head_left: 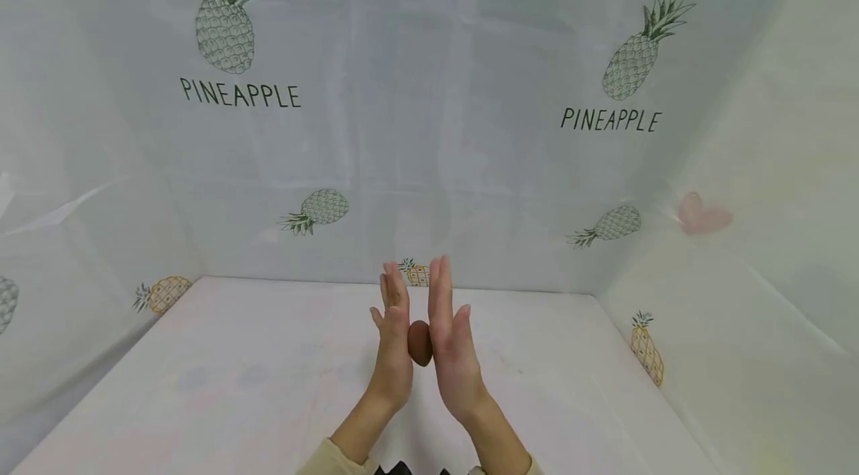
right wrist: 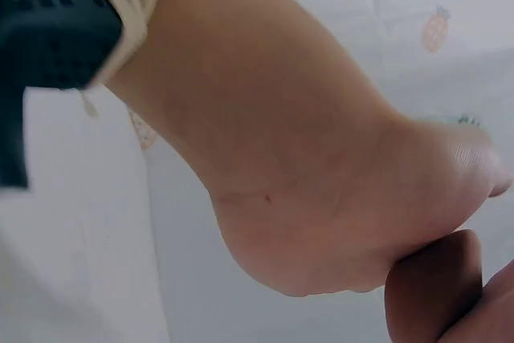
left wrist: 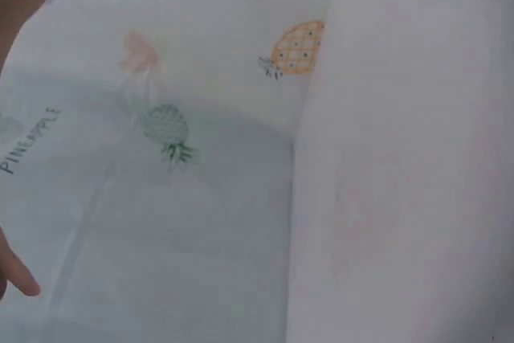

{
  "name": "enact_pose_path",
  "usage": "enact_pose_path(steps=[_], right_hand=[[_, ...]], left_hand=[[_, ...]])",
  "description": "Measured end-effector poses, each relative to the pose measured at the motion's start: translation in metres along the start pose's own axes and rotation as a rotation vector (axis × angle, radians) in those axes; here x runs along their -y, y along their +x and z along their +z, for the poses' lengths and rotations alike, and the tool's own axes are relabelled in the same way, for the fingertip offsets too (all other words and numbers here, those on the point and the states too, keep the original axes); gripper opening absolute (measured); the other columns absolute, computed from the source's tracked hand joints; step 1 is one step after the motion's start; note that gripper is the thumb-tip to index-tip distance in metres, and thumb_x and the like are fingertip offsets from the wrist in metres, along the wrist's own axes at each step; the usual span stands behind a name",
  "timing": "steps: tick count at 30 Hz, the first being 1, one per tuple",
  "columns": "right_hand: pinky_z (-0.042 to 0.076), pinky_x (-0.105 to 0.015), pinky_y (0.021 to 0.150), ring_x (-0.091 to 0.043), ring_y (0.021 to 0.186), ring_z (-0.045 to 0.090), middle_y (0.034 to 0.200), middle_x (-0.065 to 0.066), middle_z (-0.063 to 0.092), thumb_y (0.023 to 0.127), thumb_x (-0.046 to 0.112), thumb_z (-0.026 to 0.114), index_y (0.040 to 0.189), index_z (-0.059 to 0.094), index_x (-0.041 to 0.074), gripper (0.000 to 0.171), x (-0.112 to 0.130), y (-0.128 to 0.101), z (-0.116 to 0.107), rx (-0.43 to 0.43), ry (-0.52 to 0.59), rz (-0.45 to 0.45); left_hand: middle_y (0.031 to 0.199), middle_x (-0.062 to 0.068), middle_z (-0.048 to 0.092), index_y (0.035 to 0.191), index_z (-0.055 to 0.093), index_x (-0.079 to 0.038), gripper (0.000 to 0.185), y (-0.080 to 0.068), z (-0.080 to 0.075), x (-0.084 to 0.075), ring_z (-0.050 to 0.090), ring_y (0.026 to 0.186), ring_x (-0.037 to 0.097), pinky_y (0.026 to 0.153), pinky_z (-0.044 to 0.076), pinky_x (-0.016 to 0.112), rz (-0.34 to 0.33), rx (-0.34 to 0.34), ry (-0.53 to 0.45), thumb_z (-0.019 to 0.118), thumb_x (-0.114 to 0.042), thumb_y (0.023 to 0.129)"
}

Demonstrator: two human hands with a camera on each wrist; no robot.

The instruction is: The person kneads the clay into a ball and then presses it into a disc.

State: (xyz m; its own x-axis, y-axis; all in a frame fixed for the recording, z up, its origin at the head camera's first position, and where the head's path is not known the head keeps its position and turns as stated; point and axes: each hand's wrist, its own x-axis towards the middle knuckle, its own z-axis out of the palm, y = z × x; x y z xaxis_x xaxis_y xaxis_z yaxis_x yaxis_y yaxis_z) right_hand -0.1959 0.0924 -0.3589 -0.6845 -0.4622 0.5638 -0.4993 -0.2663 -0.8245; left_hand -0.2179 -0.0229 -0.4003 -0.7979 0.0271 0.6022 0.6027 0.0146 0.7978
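A smooth, brown, egg-shaped lump point(head_left: 420, 344) is pressed between two upright palms, above the white table surface. My left hand point(head_left: 393, 337) touches it from the left and my right hand point(head_left: 452, 341) from the right. Fingers on both hands are straight and point up and away, with the palms facing each other. Close up in the right wrist view, the brown lump point(right wrist: 434, 291) sits against the heel of the right hand point(right wrist: 345, 222), its lower part cut off by the frame. Only a fingertip point(left wrist: 20, 275) and part of the wrist show in the left wrist view.
A white table point(head_left: 255, 356) lies below the hands. Pale sheeting point(head_left: 429, 124) printed with pineapples encloses it at the back and both sides. Dark wrist gear point(right wrist: 56, 30) is strapped over the right sleeve.
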Motion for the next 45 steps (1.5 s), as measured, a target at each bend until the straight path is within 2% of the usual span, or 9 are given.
enact_pose_path(steps=[5, 11, 15, 19, 22, 25, 34, 41, 45], right_hand=[[-0.022, -0.064, 0.121, -0.006, 0.161, -0.020, 0.175, 0.018, -0.017, 0.106, 0.056, -0.015, 0.166, -0.018, 0.042, 0.062, 0.002, 0.001, -0.011, -0.044, -0.004, -0.006], [-0.023, -0.065, 0.121, -0.013, 0.162, -0.022, 0.175, 0.016, -0.018, 0.108, 0.055, -0.013, 0.166, -0.017, 0.044, 0.059, -0.005, 0.002, -0.018, -0.033, 0.024, 0.024], [-0.023, -0.064, 0.122, -0.011, 0.161, -0.023, 0.174, 0.016, -0.019, 0.108, 0.058, -0.013, 0.165, -0.019, 0.044, 0.060, -0.013, 0.003, -0.012, 0.027, 0.055, 0.083], [-0.021, -0.064, 0.123, -0.008, 0.159, -0.023, 0.173, 0.018, -0.022, 0.108, 0.057, -0.011, 0.165, -0.021, 0.043, 0.060, -0.017, 0.002, 0.005, 0.073, 0.047, 0.128], [-0.021, -0.068, 0.121, -0.008, 0.157, -0.028, 0.171, 0.020, -0.026, 0.108, 0.058, -0.010, 0.165, -0.022, 0.041, 0.060, -0.013, 0.001, 0.016, 0.095, 0.016, 0.141], [-0.022, -0.070, 0.120, -0.010, 0.157, -0.029, 0.172, 0.019, -0.026, 0.108, 0.059, -0.009, 0.166, -0.022, 0.038, 0.063, -0.007, -0.001, 0.021, 0.095, -0.021, 0.109], [-0.023, -0.067, 0.119, -0.010, 0.162, -0.020, 0.175, 0.018, -0.021, 0.106, 0.057, -0.012, 0.166, -0.018, 0.043, 0.062, 0.006, -0.002, 0.007, 0.011, 0.024, -0.016], [-0.024, -0.063, 0.121, -0.009, 0.161, -0.022, 0.175, 0.018, -0.019, 0.107, 0.056, -0.012, 0.166, -0.018, 0.044, 0.060, 0.002, 0.001, -0.008, -0.030, 0.056, -0.009], [-0.022, -0.061, 0.123, -0.011, 0.161, -0.021, 0.176, 0.016, -0.016, 0.108, 0.057, -0.011, 0.166, -0.018, 0.043, 0.060, -0.004, 0.001, -0.012, -0.028, 0.087, 0.034]], left_hand=[[0.177, -0.016, -0.016, 0.170, -0.010, -0.031, 0.059, -0.008, 0.012, -0.011, -0.021, 0.163, 0.017, 0.119, -0.027, 0.064, 0.056, 0.056, 0.006, 0.001, -0.044, 0.113], [0.177, -0.013, -0.018, 0.170, -0.009, -0.030, 0.062, -0.012, 0.014, -0.027, -0.021, 0.162, 0.014, 0.120, -0.025, 0.065, 0.100, 0.083, -0.002, 0.000, -0.050, 0.112], [0.177, -0.017, -0.016, 0.170, -0.008, -0.031, 0.067, -0.008, 0.006, -0.033, -0.022, 0.162, 0.010, 0.121, -0.028, 0.058, 0.081, 0.033, 0.007, 0.000, -0.057, 0.110], [0.174, -0.021, -0.018, 0.169, -0.009, -0.036, 0.073, 0.002, -0.011, -0.028, -0.027, 0.159, 0.007, 0.119, -0.032, 0.055, 0.051, -0.035, -0.024, 0.003, -0.071, 0.106], [0.172, -0.024, -0.022, 0.168, -0.012, -0.040, 0.076, 0.008, -0.021, -0.022, -0.031, 0.157, 0.004, 0.117, -0.034, 0.057, 0.026, -0.066, -0.044, 0.005, -0.076, 0.104], [0.171, -0.025, -0.025, 0.167, -0.014, -0.041, 0.072, 0.010, -0.024, -0.018, -0.031, 0.156, 0.003, 0.117, -0.034, 0.057, 0.009, -0.071, -0.037, 0.005, -0.073, 0.105], [0.175, -0.016, -0.018, 0.170, -0.011, -0.030, 0.064, 0.003, -0.006, -0.011, -0.026, 0.161, 0.016, 0.117, -0.032, 0.061, 0.028, 0.001, -0.031, 0.004, -0.053, 0.112], [0.177, -0.015, -0.016, 0.170, -0.009, -0.029, 0.059, -0.010, 0.008, -0.023, -0.021, 0.163, 0.019, 0.120, -0.026, 0.063, 0.076, 0.052, 0.010, 0.002, -0.040, 0.113], [0.178, -0.011, -0.013, 0.171, -0.007, -0.026, 0.060, -0.013, 0.010, -0.032, -0.019, 0.164, 0.023, 0.120, -0.023, 0.067, 0.131, 0.048, 0.058, 0.002, -0.043, 0.114]])
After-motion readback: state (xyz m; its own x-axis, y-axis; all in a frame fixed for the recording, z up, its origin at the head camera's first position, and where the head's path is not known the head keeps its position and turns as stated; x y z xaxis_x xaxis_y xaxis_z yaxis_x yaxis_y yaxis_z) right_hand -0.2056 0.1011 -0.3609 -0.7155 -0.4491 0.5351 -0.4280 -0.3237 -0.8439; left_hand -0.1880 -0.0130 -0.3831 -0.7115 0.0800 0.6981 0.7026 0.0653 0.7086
